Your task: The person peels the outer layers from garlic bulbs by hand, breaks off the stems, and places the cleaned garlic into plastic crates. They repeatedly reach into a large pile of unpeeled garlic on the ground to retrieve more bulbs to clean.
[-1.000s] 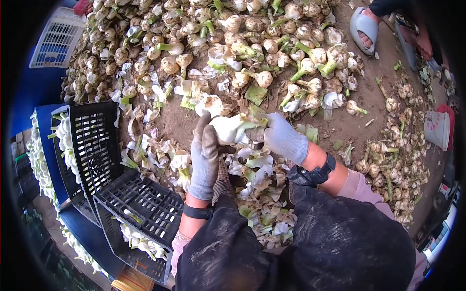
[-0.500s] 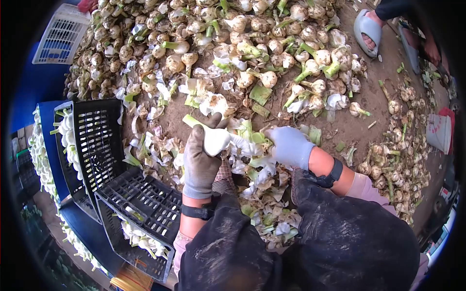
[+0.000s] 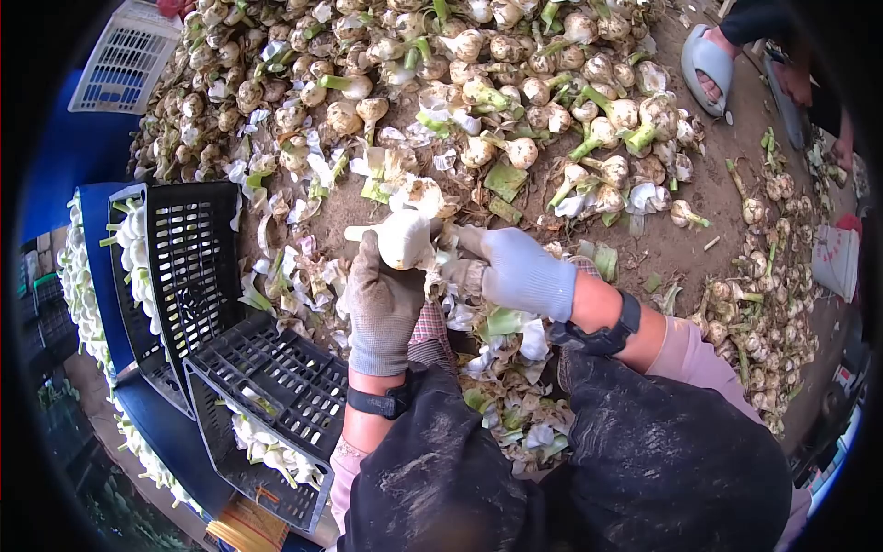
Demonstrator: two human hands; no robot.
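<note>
My left hand (image 3: 382, 308), in a soiled grey glove, is closed around a clean white garlic bulb (image 3: 405, 239) whose pale stem points left. Close by on the bulb's right side is my right hand (image 3: 515, 271), gloved in light blue-grey with dirty fingertips. Its fingers are curled in a pinch by loose papery skin; what lies between them is hidden. Below both hands, peeled skins and green leaf scraps (image 3: 506, 368) lie heaped between my knees.
Unpeeled garlic (image 3: 368, 55) is piled ahead, with more garlic (image 3: 759, 322) at right. A black crate (image 3: 267, 386) with white bulbs inside stands at my left, near another black crate (image 3: 193, 267). At upper right is another person's sandalled foot (image 3: 708, 74); a white bucket (image 3: 835, 262) sits below.
My right hand has moved left to the bulb. The bulb has turned in my left hand, its stem now pointing left rather than up-left. The view has shifted slightly.
</note>
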